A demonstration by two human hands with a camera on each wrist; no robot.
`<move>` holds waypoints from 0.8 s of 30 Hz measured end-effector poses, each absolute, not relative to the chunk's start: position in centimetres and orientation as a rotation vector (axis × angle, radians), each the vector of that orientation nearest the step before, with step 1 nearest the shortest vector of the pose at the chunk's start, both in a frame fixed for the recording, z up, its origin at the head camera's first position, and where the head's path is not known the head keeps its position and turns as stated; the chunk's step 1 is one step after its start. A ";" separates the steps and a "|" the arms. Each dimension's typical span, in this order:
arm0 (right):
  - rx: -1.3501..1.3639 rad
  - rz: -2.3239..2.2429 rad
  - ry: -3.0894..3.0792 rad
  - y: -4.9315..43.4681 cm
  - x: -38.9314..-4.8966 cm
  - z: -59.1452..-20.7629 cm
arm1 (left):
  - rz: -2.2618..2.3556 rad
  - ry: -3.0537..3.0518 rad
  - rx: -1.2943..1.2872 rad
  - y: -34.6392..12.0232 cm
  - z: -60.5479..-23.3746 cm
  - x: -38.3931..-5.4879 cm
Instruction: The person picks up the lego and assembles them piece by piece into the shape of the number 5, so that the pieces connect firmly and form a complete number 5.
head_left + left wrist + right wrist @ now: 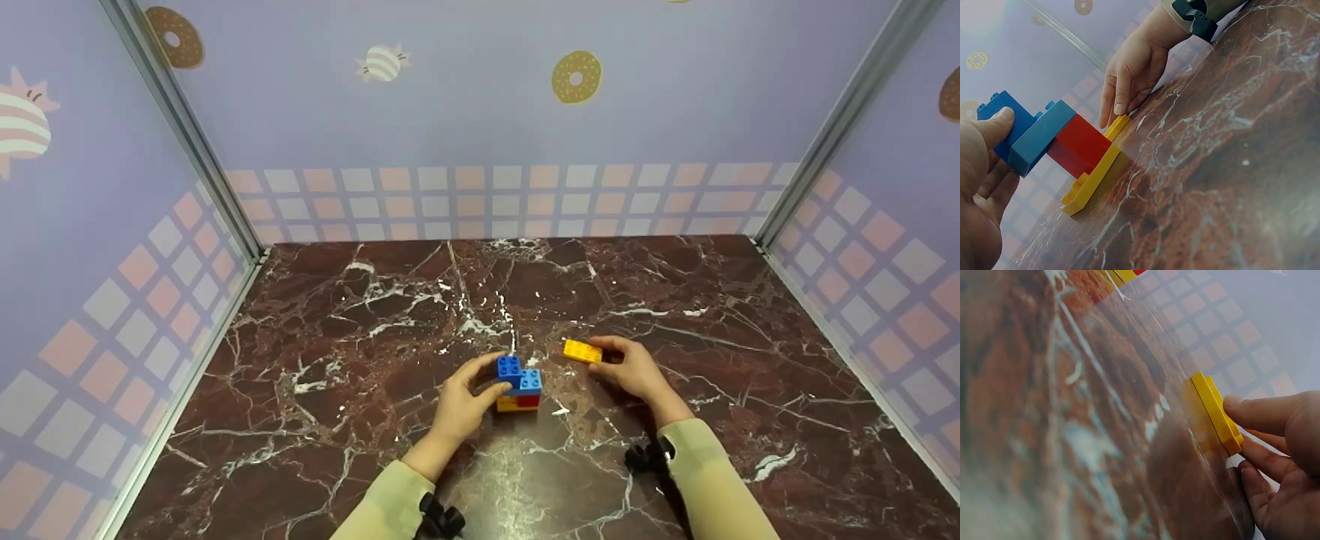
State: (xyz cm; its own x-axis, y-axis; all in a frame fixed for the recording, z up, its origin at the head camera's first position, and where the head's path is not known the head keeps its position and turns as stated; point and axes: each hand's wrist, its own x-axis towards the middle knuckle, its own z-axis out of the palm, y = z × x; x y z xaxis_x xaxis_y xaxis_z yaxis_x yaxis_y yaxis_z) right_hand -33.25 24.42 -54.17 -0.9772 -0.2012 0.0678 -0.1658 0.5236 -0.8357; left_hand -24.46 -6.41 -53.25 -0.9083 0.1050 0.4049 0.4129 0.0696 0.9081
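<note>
A small stack of toy building bricks stands on the marbled tabletop. It has a flat yellow brick (1092,183) at the bottom, then a red brick (1081,145), a lighter blue brick (1044,135) and a darker blue brick (508,367) on top. My left hand (461,405) pinches that darker blue brick from the left, thumb on its near side. To the right of the stack, a separate flat yellow brick (582,351) lies studs up on the table. Thumb and fingers of my right hand (632,369) hold it at its right end.
The marbled table (337,435) reaches back to a lilac wall (465,112) printed with doughnuts and checks. Similar side panels (67,300) close it in on the left and right, with metal posts (199,142) at the back corners.
</note>
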 end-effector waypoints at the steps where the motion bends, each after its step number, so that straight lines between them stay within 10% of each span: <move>1: -0.329 -1.455 2.735 24.4 -33.2 -54.1 | -1.926 -2.109 -0.530 -6.4 -53.3 -24.5; 24: -0.318 -1.347 2.858 24.3 -32.9 -53.8 | -1.941 -2.124 -0.498 -6.4 -53.3 -24.5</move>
